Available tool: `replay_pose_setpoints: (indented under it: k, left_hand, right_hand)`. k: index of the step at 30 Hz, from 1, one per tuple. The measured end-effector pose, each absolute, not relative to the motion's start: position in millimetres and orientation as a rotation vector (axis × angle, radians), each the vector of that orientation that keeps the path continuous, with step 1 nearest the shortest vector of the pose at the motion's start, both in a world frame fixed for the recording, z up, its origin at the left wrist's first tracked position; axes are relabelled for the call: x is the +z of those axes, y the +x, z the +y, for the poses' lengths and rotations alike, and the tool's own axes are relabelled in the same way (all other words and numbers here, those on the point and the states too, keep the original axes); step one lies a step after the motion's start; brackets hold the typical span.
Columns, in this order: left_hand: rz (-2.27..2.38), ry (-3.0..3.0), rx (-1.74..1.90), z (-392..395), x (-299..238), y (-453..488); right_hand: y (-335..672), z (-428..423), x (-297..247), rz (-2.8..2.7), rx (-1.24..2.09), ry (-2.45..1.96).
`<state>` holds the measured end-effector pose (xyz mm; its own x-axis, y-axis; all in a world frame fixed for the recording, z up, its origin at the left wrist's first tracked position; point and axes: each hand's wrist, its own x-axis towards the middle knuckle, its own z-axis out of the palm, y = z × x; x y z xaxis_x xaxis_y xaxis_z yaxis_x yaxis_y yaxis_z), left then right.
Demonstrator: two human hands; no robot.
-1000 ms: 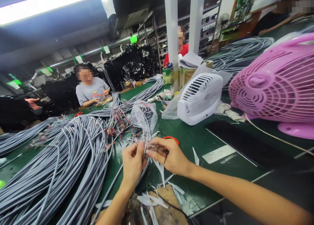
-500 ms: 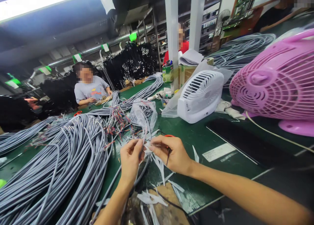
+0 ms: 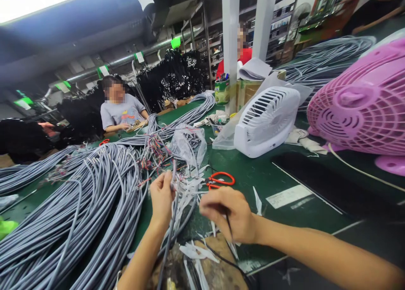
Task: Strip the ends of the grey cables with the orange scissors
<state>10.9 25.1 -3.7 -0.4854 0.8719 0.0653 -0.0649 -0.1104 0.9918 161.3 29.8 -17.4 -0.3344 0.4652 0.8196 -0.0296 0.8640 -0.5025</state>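
My left hand (image 3: 162,197) is closed in a pinch around a grey cable (image 3: 174,172), which runs up past the fingertips and down below the wrist. My right hand (image 3: 229,214) is to its right, slightly blurred, with thumb and fingers pinched together. A thin white strip (image 3: 193,192) stretches between the two hands. Something slim and dark (image 3: 229,226) hangs below the right fingers; I cannot make out its kind. White plastic scraps (image 3: 186,197) lie behind and between the hands. Just beyond the right hand are orange-handled scissors (image 3: 222,178), their blades partly covered.
Bundled grey cables (image 3: 95,197) cover the left of the green table (image 3: 249,184). A clear bag (image 3: 190,144) of small parts sits ahead. To the right are a white fan (image 3: 268,121), a pink fan (image 3: 354,108) and a black mat (image 3: 310,176). A person (image 3: 123,111) sits across the table.
My hands have come apart: the right moved down and right, drawing a thin white strip out from the left. More of the orange scissors shows. The camera view shifted slightly left.
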Motion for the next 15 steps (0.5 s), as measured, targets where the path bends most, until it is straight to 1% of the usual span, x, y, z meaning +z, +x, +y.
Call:
replay_pose_setpoints:
  k: [3, 5, 11, 15]
  left_hand:
    - [1.435, 1.034, 1.562, 20, -3, 17]
    - [1.410, 1.083, 1.523, 17, -2, 20]
    - [1.428, 1.147, 1.528, 17, -3, 19]
    - [1.491, 1.153, 1.450, 16, -5, 21]
  right_hand:
    - [156, 41, -18, -1.719, 0.714, -0.647]
    - [153, 48, -16, -1.704, 0.832, -0.713]
    - [152, 46, -15, -1.757, 1.073, -0.559]
    - [151, 45, -18, -1.816, 0.995, -0.545]
